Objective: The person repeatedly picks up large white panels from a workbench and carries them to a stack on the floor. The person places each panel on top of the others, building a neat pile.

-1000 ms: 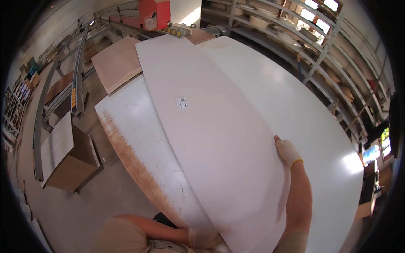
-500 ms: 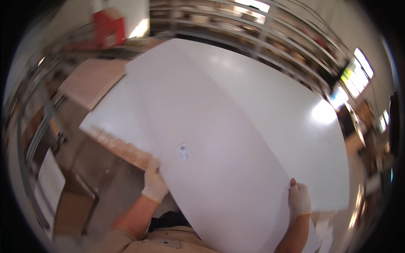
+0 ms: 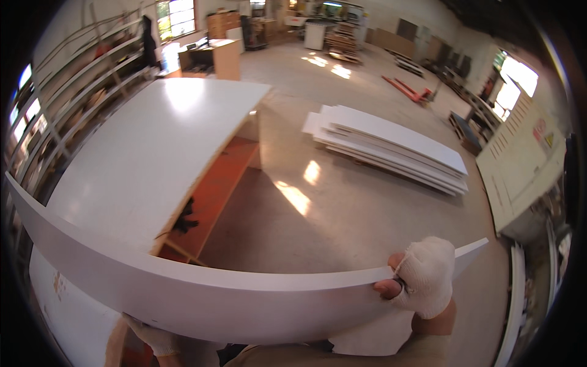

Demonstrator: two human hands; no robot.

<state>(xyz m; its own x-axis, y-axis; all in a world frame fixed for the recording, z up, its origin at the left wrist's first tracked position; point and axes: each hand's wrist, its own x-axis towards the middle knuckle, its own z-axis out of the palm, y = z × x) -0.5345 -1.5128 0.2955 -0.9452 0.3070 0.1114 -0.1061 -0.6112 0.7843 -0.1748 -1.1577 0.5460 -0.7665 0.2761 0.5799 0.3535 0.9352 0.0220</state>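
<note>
A long white board (image 3: 244,309) stretches across the front of my body, tipped up on edge so its narrow side faces up. In a fingerless white glove, my right hand (image 3: 426,278) is closed over its upper edge near the right end. My left hand (image 3: 153,338), also gloved, is at the board's lower edge and partly hidden by it; its fingers appear wrapped under that edge. Just beyond the board is a white-topped worktable (image 3: 159,147) with an open orange-red shelf (image 3: 229,174) beneath, where a dark object lies.
A stack of white boards (image 3: 391,144) lies low on the floor ahead to the right. Farther back sits a red pallet jack (image 3: 409,88). A pale cabinet (image 3: 523,162) stands at the right wall, and shelving racks (image 3: 79,92) run along the left.
My view has turned to the right, away from the worktable. The board has left the tabletop and swung from lying flat to standing on edge, still in both hands.
</note>
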